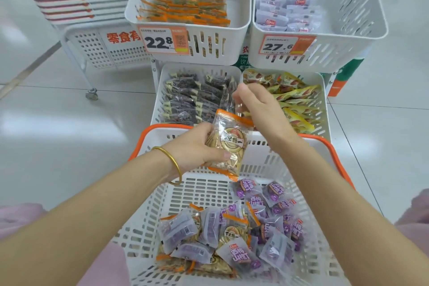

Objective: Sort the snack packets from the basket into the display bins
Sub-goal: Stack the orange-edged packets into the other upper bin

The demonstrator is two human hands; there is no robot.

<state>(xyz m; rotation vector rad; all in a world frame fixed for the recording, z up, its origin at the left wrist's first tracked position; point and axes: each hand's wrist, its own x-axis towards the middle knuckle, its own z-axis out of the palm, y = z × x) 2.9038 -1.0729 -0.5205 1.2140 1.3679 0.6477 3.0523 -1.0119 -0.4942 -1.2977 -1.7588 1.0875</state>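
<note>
From the head camera, the left hand point(197, 146), with a gold bangle point(173, 162) on its wrist, grips an orange-edged clear packet point(229, 144), fingers behind it and thumb pressed across its front. It holds the packet upright over the far wall of the white, orange-rimmed basket point(162, 126). The right hand point(257, 107) hangs just beyond the packet's top edge, over the two lower bins, fingers bent downward. They are blurred, so whether they pinch anything cannot be told. In the basket's near half lies a loose heap of purple packets point(267, 195) mixed with more orange-edged ones point(232, 230). Beyond the basket, the lower left bin point(160, 90) holds dark packets and the lower right bin point(323, 100) holds yellow ones. Above them, the upper left bin point(130, 14) carries rows of orange-edged packets and a price tag point(162, 40) reading 22.8. The upper right bin point(380, 30) has pale purple packets along its left side and a tag point(285, 45) reading 27.6.
</note>
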